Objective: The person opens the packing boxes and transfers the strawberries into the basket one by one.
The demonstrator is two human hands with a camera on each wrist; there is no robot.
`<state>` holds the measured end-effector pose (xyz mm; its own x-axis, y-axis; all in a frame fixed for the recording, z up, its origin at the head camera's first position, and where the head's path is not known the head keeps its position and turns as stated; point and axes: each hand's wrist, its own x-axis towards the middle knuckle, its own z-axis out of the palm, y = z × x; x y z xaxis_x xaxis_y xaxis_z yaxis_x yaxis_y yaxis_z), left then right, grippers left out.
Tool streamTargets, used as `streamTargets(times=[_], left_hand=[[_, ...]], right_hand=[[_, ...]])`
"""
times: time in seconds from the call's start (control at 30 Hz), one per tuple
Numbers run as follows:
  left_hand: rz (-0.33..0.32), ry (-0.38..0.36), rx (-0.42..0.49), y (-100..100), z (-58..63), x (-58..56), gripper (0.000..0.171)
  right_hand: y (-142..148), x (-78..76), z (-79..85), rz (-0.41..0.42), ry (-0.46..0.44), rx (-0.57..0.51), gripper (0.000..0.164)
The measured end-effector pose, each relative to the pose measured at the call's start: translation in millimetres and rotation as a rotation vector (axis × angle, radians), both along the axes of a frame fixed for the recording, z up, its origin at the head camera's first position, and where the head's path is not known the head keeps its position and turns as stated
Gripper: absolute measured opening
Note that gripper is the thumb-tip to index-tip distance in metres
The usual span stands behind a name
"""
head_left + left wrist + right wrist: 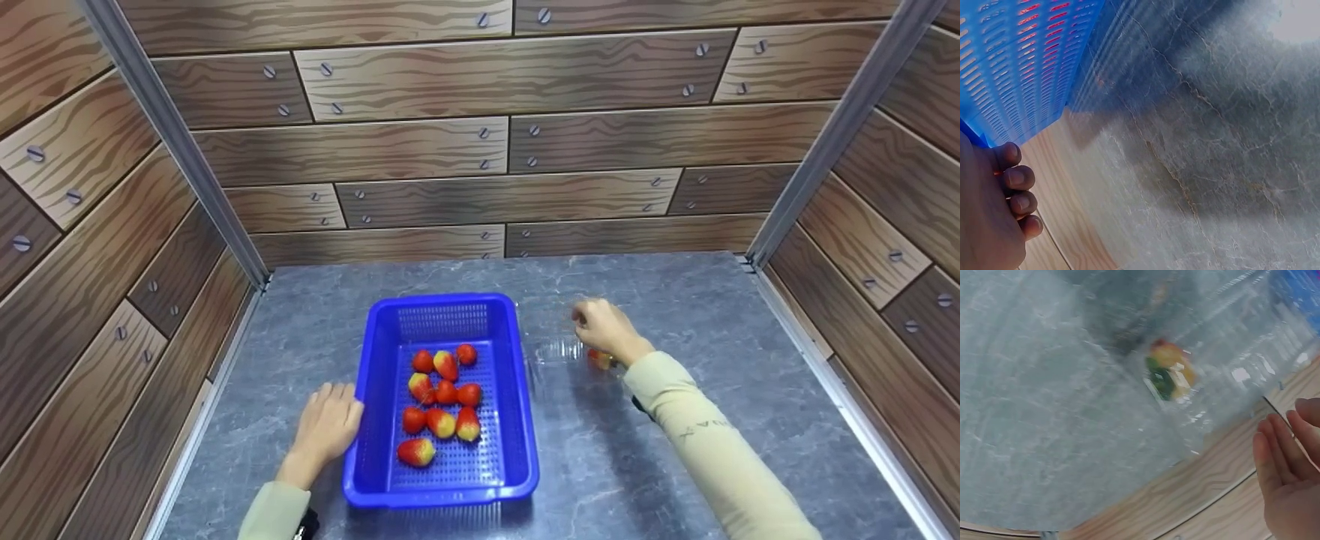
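Note:
A blue plastic basket stands on the grey marbled surface, with several red-and-yellow toy strawberries lying on its slotted bottom. My left hand is at the basket's left rim; in the left wrist view its curled fingers hold the rim from outside. To the basket's right lies a clear plastic box, its outline faint. One strawberry with green leaves shows in the box's near right corner. Over that box is my right hand, holding nothing; the right wrist view shows its fingers fairly straight and apart from the strawberry.
Wood-patterned walls with metal corner posts enclose the marbled tabletop at the back and both sides. A metal strip runs along the table's right edge.

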<state>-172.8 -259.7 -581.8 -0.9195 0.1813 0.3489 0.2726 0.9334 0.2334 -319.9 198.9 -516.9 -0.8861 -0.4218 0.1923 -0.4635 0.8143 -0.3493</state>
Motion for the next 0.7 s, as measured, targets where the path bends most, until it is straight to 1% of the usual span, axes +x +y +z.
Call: streamTargets(times=[0.1, 0.17, 0.23, 0.27, 0.37, 0.5, 0.63, 0.7], left_hand=[[-0.002, 0.002, 0.000, 0, -1.2, 0.7, 0.016], [-0.001, 0.004, -0.001, -1, -1.5, 0.9, 0.017], [0.002, 0.003, 0.001, -1, -1.3, 0.7, 0.016], [0.003, 0.003, 0.000, -1, -1.1, 0.5, 0.016], [0.003, 0.002, -0.001, -1, -0.6, 0.3, 0.016], [0.002, 0.007, -0.002, -1, -0.5, 0.2, 0.016], [0.003, 0.006, -0.002, -1, -1.0, 0.2, 0.016], [0.002, 0.009, -0.003, -1, -1.5, 0.5, 0.016]], right_hand=[[6, 3.8, -9.1, -0.050, -0.066, 0.036, 0.025], [8, 7.0, -15.3, -0.099, -0.112, 0.071, 0.028], [8, 10.3, -21.6, -0.142, -0.147, 0.107, 0.027], [9, 11.9, -24.8, -0.164, -0.157, 0.121, 0.023], [8, 16.5, -34.4, -0.227, -0.167, 0.141, 0.013], [6, 22.1, -46.3, -0.285, -0.178, 0.135, 0.013], [5, 27.1, -57.2, -0.308, -0.194, 0.130, 0.016], [4, 29.3, -61.2, -0.302, -0.194, 0.123, 0.015]])
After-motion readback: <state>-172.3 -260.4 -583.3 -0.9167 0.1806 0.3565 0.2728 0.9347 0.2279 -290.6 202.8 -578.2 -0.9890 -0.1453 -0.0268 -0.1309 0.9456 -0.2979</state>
